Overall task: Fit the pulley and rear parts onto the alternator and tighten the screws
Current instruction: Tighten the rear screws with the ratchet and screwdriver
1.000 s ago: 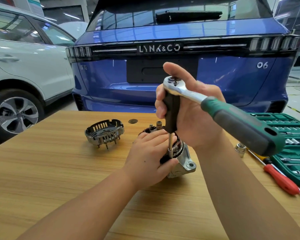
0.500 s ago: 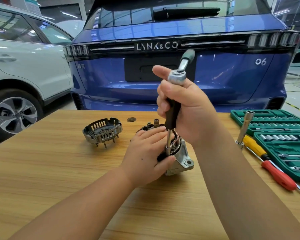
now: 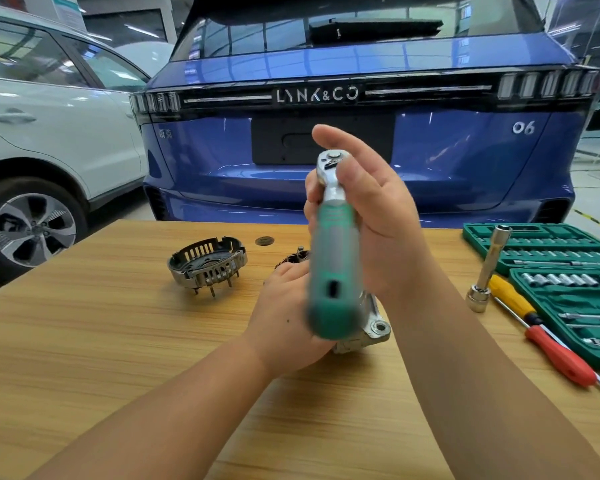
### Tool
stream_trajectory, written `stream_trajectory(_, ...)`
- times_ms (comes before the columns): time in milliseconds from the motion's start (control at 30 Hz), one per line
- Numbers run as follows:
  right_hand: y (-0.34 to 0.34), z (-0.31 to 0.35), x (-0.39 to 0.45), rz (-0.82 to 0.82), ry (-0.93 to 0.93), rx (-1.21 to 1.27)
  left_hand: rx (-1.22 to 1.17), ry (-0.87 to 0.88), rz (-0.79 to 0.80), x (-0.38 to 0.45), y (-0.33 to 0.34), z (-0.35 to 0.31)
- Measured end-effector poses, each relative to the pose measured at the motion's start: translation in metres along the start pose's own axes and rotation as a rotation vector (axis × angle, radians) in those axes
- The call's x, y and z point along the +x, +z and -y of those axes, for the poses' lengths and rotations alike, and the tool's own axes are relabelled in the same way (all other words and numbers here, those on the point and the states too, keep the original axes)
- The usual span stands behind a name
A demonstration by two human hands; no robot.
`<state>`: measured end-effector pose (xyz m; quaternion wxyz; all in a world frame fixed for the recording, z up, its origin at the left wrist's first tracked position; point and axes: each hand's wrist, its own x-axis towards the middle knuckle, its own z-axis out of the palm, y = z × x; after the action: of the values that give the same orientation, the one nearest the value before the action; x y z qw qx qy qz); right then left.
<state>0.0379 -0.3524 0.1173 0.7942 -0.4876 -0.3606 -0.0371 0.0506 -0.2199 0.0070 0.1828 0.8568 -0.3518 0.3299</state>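
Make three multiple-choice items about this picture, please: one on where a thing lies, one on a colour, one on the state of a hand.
1. Where is the slotted metal cover?
A. On the table, left of the left hand
B. Inside the socket case
C. On the alternator

2. What colour is the grip of the ratchet wrench?
A. Red
B. Green
C. Yellow

3. What does the left hand do?
A. Lies flat on the table
B. Holds the screwdriver
C. Holds the alternator

Answers:
1. A: the cover stands alone on the wooden table, apart from the hand.
2. B: the blurred handle below the chrome head is green.
3. C: its fingers curl round the alternator, while the right hand holds the wrench's head end above it; the red and yellow screwdriver lies untouched beside the green socket case.
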Motion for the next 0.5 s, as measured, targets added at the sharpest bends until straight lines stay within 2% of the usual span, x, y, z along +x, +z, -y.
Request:
stream_trajectory(100,0.002,0.000,0.001,-0.200,-0.047,-0.227,0.058,-0.048,0.091,-0.002,-0.002,0.001)
stream_trajectory(167,-0.002,0.000,0.003,-0.249,-0.035,-0.307,0.071,-0.067,0.120,-0.001,-0.005,-0.001)
stream_trajectory(300,-0.010,0.000,0.003,-0.035,0.042,-0.041,0.061,-0.085,0.115,-0.001,-0.006,-0.002)
stream_trajectory(400,-0.008,-0.006,0.002,0.086,-0.095,-0.067,0.068,-0.070,0.095,-0.002,-0.004,-0.001)
stream_trajectory(500,-0.005,-0.008,0.003,0.106,-0.137,-0.061,0.049,-0.058,0.055,-0.002,-0.002,0.000)
